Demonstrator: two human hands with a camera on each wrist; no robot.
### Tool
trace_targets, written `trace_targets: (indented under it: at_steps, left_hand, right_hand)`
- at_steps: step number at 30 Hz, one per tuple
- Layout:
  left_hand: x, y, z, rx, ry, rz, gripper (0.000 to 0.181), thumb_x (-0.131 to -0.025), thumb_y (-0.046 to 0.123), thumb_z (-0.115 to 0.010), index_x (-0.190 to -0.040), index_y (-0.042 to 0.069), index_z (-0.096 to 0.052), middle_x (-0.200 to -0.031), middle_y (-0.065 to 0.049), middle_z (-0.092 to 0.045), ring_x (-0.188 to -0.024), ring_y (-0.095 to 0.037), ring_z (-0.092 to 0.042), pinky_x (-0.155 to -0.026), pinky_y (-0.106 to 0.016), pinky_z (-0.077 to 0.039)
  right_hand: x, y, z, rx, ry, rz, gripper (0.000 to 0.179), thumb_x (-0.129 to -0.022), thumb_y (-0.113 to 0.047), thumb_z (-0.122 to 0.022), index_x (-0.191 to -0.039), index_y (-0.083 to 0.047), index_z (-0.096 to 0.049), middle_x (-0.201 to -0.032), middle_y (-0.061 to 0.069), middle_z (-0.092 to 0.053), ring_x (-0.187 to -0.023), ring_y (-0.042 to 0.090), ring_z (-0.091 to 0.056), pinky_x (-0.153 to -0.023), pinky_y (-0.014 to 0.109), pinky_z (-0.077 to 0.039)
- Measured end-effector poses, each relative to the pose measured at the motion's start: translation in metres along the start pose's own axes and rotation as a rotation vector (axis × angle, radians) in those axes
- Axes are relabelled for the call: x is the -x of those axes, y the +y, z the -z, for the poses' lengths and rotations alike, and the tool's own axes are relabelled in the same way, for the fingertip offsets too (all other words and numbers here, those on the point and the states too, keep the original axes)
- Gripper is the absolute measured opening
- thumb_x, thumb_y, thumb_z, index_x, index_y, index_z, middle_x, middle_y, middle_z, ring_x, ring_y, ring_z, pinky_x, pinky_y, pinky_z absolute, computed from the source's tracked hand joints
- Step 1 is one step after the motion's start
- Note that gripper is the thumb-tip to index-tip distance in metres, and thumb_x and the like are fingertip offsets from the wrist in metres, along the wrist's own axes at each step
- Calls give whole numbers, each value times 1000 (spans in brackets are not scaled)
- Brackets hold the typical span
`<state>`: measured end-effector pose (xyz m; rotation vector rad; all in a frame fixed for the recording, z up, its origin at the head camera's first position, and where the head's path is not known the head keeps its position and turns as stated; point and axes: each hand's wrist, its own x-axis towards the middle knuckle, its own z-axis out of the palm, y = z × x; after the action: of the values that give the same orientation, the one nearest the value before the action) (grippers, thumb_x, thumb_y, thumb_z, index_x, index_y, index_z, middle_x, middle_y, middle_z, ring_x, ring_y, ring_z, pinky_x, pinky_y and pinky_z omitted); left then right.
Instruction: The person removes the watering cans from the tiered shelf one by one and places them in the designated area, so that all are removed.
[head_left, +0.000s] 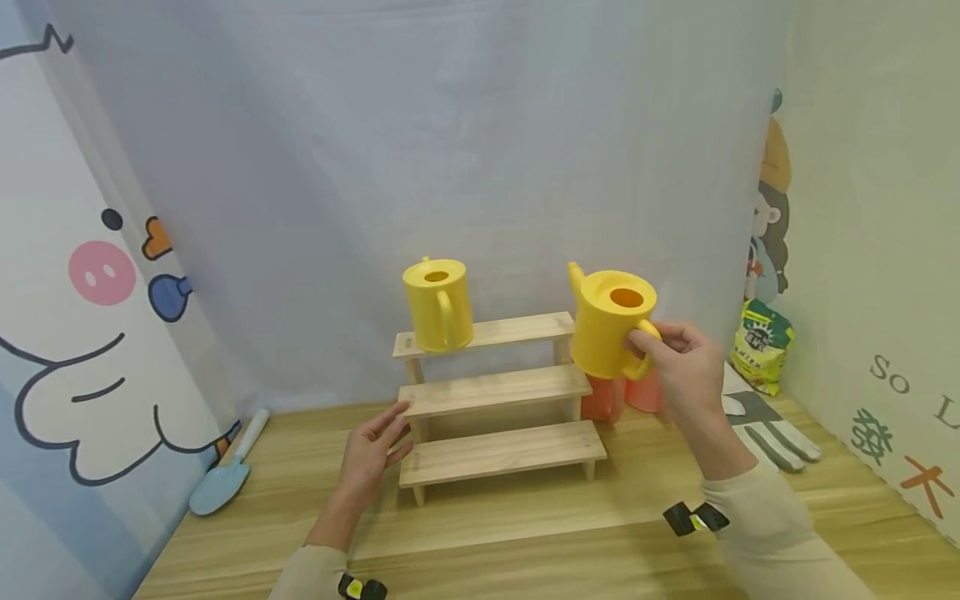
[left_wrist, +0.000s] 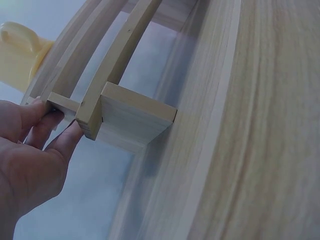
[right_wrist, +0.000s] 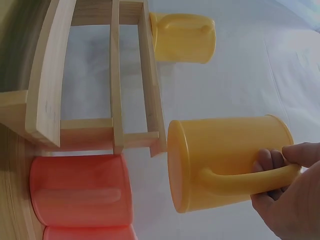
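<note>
My right hand grips the handle of a yellow watering can, held up beside the right end of a three-tier wooden plant stand. The can is upright, its spout towards the back left. A second yellow watering can stands on the left of the top tier, handle facing me. My left hand is at the stand's left side, its fingertips touching the ends of the steps. In the left wrist view, the left fingers rest against the wooden ends, slightly bent.
Two red watering cans stand side by side behind the stand's right end. Farther right lie grey-and-white gloves and a green-yellow bag. At the left is a light-blue trowel. Cloth hangs behind the wood-grain table.
</note>
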<state>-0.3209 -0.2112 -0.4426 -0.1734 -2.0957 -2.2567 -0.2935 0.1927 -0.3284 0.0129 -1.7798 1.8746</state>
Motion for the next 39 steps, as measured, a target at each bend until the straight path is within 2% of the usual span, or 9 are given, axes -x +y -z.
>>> trace_targets:
  at_steps: [5, 11, 20, 24, 26, 28, 31, 33, 39]
  left_hand:
    - [0, 0, 0, -2, -6, -2, 41, -107, 9, -48, -147, -1, -47, -158, -16, -32, -138, -40, -40, -102, -41, -52]
    - [0, 0, -2, -2, 0, 10, 41, -107, 8, -47, -147, 0, -47, -157, -15, -34, -138, -39, -41, -100, -39, -53]
    - [-2, 0, -4, -2, -12, -4, 41, -107, 9, -48, -147, 0, -47, -158, -16, -32, -138, -40, -40, -101, -41, -52]
    - [-2, 0, -4, -3, -8, -11, 41, -107, 9, -48, -147, 0, -47, -158, -16, -32, -138, -39, -41, -101, -40, -53]
    - [-2, 0, -4, -4, -12, -16, 41, -107, 10, -48, -147, 0, -47, -158, -16, -32, -138, -39, -40, -101, -41, -52]
    - [-2, 0, -3, -5, -14, -22, 42, -107, 11, -49, -147, -1, -47, -158, -17, -31, -138, -40, -40, -102, -43, -51]
    - [0, 0, -2, -6, -9, -25, 42, -107, 10, -49, -147, -2, -46, -158, -17, -31, -138, -41, -39, -102, -43, -51]
    - [1, 0, -1, -4, -6, -20, 42, -107, 10, -49, -147, -2, -46, -158, -17, -31, -138, -41, -39, -101, -42, -52]
    - [1, 1, 0, 5, -8, 2, 42, -107, 9, -48, -148, -2, -46, -159, -17, -31, -139, -40, -39, -101, -40, -52]
  right_hand:
    - [0, 5, 14, 9, 5, -15, 27, -88, -13, -79, -102, 4, -63, -84, -5, -72, -79, 9, -71, -78, 16, -59]
    - [2, 13, 28, 19, -35, -48, 24, -90, -5, -74, -100, 8, -56, -79, -5, -70, -72, 10, -72, -75, 20, -61]
    - [6, 12, 52, 309, -119, -30, 32, -94, -17, -72, -103, 9, -56, -83, -1, -69, -76, 2, -67, -74, 9, -54]
    - [6, 10, 62, 367, -185, -13, 31, -96, -16, -70, -103, 10, -54, -84, 2, -65, -67, 2, -58, -56, 13, -49]
    - [8, 10, 67, 357, -226, -11, 31, -96, -15, -69, -104, 10, -54, -85, 3, -67, -66, 3, -60, -53, 16, -47]
    - [10, 12, 69, 362, -247, -19, 32, -96, -17, -70, -105, 11, -54, -86, 3, -67, -67, 4, -60, -54, 17, -50]
    - [14, 15, 72, 364, -280, -48, 34, -96, -19, -71, -105, 10, -55, -93, 6, -72, -82, 5, -67, -69, 16, -57]
    - [17, 15, 74, 395, -288, -72, 36, -96, -23, -72, -105, 7, -56, -95, 7, -74, -84, 5, -65, -73, 17, -58]
    - [23, 8, 81, 478, -316, -87, 37, -95, -28, -72, -104, 6, -58, -93, 8, -74, -83, 12, -62, -70, 21, -57]
